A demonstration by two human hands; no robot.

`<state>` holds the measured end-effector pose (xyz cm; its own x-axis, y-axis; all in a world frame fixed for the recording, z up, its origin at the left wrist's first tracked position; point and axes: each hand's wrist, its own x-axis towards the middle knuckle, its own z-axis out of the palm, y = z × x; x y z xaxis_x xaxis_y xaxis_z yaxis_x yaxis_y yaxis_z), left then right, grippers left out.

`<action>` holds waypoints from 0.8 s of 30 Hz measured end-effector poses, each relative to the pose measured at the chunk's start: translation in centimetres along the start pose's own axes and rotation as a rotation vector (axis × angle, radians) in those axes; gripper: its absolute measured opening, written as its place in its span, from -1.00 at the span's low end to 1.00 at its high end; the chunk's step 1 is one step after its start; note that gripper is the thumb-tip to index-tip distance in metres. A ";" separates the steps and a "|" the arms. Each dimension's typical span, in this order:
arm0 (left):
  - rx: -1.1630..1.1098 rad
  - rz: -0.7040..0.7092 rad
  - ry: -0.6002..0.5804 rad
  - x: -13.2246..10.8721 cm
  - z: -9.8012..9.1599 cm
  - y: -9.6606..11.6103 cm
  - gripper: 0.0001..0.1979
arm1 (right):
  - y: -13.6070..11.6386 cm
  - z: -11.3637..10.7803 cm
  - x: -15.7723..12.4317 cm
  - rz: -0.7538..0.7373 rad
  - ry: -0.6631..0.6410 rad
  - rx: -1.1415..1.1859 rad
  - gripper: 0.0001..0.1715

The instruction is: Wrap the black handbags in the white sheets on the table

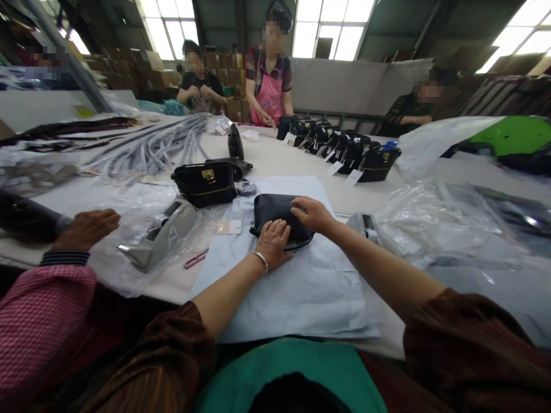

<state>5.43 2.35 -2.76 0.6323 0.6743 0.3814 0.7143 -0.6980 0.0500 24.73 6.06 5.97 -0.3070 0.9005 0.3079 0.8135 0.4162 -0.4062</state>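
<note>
A small black handbag [273, 207] lies on its side on light blue sheets [297, 298] in front of me. My left hand [274, 244], with a bracelet at the wrist, rests on its near part, fingers stretched out flat. Over the bag's right side is my right hand [313, 213], its fingers bent loosely and touching the top surface. Both hands are open. A paper tag [229, 227] sits just left of the bag. Beyond it, on the left, stands another black handbag [204, 184] with a gold clasp. The underside of the handled bag is hidden.
A grey tape dispenser [157, 235] and a pink cutter [196, 259] are to the left, near a co-worker's hand [88, 226]. Tagged black bags [357, 154] line the far right. Clear plastic [439, 212] covers the right side. Several people work around the table.
</note>
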 end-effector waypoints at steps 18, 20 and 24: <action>-0.027 -0.131 0.079 -4.3 -2.4 -3.5 -0.22 | 3.3 5.7 8.2 0.044 -0.270 -0.225 -0.20; -0.004 -0.148 0.050 -3.8 -1.5 -3.3 -0.19 | 3.3 5.9 8.5 0.066 -0.267 -0.239 -0.21; 0.004 -0.186 0.080 -2.8 -0.1 -3.6 -0.25 | 2.8 6.1 8.8 0.077 -0.259 -0.274 -0.23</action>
<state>1.02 2.97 -3.91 0.4637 0.7700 0.4383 0.8178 -0.5623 0.1227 21.32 15.92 2.32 -0.3258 0.9444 0.0437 0.9303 0.3285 -0.1635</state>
